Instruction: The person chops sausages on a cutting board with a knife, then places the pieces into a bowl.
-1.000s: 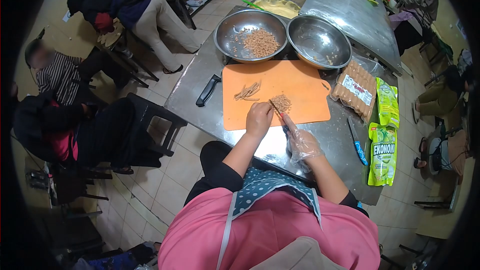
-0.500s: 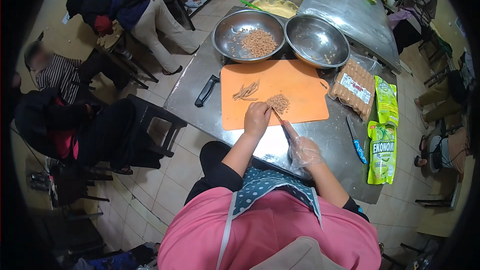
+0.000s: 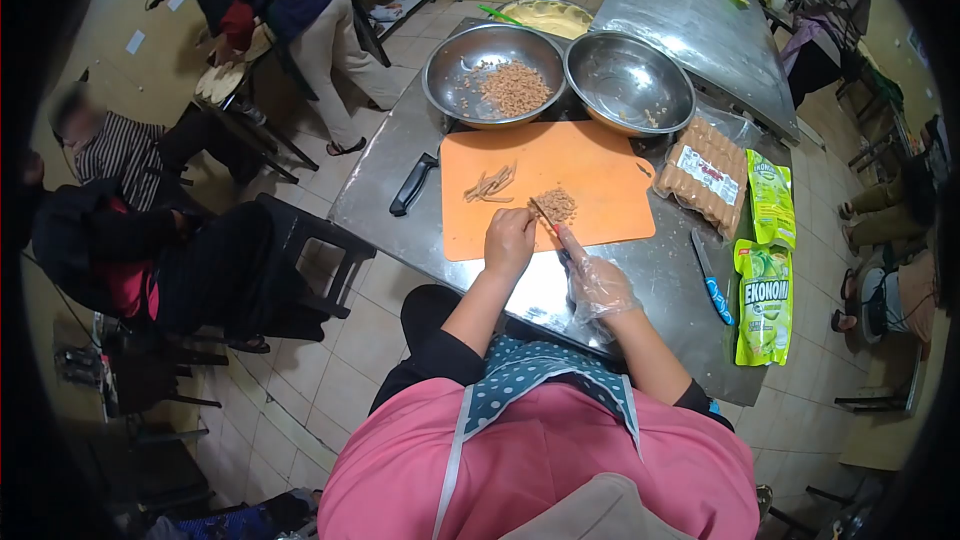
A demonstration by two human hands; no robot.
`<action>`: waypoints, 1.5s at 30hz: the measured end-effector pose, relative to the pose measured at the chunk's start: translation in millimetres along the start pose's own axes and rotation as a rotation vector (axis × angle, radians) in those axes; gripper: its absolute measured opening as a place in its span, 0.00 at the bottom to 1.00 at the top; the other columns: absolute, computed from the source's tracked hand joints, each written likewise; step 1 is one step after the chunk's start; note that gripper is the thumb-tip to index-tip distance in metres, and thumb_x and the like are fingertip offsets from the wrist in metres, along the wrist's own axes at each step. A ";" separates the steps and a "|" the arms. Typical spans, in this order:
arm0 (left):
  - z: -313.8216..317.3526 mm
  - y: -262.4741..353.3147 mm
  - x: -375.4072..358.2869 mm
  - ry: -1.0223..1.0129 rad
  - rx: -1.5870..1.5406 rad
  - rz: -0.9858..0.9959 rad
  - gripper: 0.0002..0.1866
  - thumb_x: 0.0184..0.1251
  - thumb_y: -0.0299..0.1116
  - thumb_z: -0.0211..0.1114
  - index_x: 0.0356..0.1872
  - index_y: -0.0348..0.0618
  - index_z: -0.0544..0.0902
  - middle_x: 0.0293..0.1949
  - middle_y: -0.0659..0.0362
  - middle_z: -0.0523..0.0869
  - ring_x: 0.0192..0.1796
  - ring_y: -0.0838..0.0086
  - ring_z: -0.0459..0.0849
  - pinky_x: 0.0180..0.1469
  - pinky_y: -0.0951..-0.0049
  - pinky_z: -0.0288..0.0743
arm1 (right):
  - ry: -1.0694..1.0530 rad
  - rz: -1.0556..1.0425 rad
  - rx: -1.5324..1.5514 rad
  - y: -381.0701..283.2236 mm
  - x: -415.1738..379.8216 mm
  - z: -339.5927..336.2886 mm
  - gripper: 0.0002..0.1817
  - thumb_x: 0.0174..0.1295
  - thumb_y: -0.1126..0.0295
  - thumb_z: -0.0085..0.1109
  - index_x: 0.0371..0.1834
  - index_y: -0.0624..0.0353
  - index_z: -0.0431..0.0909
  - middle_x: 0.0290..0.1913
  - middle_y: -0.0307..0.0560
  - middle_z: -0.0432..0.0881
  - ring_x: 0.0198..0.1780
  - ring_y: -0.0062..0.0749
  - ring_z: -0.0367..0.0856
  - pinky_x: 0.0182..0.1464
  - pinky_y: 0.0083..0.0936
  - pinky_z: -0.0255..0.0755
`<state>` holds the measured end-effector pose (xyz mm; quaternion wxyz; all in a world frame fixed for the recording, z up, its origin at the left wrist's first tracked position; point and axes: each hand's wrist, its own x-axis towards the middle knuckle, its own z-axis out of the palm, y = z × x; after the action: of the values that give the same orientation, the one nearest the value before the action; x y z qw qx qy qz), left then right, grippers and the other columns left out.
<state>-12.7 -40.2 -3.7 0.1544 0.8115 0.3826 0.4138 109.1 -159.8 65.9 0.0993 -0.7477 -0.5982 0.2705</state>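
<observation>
My right hand (image 3: 602, 285), in a clear plastic glove, is closed around a knife (image 3: 545, 215), index finger stretched along its top. The blade points up and left, between my left fingertips and a small heap of chopped sausage (image 3: 556, 205). My left hand (image 3: 509, 240) is bare, its fingers pressed together at the front of the orange cutting board (image 3: 610, 180); whatever they pinch is hidden. Thin sausage strips (image 3: 490, 183) lie on the board's left part. Behind the board, a steel bowl (image 3: 445, 90) contains more chopped sausage.
A second steel bowl (image 3: 630, 70) has a few bits inside. On the right lie packed sausages (image 3: 700, 175), a blue-handled knife (image 3: 713, 285) and two green pouches (image 3: 765, 305). A black-handled tool (image 3: 412, 185) lies left of the board. Several people are around the room.
The knife blade has swung slightly up and left, and my right hand has shifted a little with it. My left hand stays at nearly the same place. At far left, a standing person has moved.
</observation>
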 end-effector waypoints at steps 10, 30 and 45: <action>-2.0 1.4 0.2 -0.034 -0.021 -0.034 0.02 0.52 0.24 0.62 0.27 0.37 0.81 0.28 0.53 0.82 0.35 0.58 0.78 0.40 0.64 0.72 | 0.006 -0.016 -0.001 -1.0 16.3 5.8 0.32 0.63 0.66 0.43 0.70 0.34 0.45 0.27 0.63 0.78 0.30 0.55 0.79 0.34 0.43 0.70; -7.8 0.7 0.3 0.009 -0.081 -0.034 0.03 0.49 0.25 0.64 0.24 0.37 0.81 0.26 0.53 0.83 0.32 0.59 0.79 0.37 0.66 0.73 | -0.007 -0.003 -0.065 -5.7 1.0 5.4 0.35 0.59 0.70 0.45 0.70 0.34 0.45 0.27 0.64 0.78 0.29 0.56 0.79 0.34 0.46 0.70; -4.9 -5.5 -2.8 -0.037 -0.052 -0.067 0.03 0.50 0.25 0.63 0.23 0.37 0.79 0.26 0.52 0.80 0.34 0.57 0.78 0.39 0.62 0.72 | -0.051 0.054 -0.060 4.3 -22.8 4.6 0.31 0.63 0.67 0.42 0.69 0.31 0.47 0.30 0.64 0.79 0.33 0.57 0.79 0.36 0.46 0.70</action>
<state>-20.2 -39.0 -5.4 0.1963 0.8014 0.3958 0.4032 107.1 -183.3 66.5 0.0539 -0.7592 -0.5880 0.2740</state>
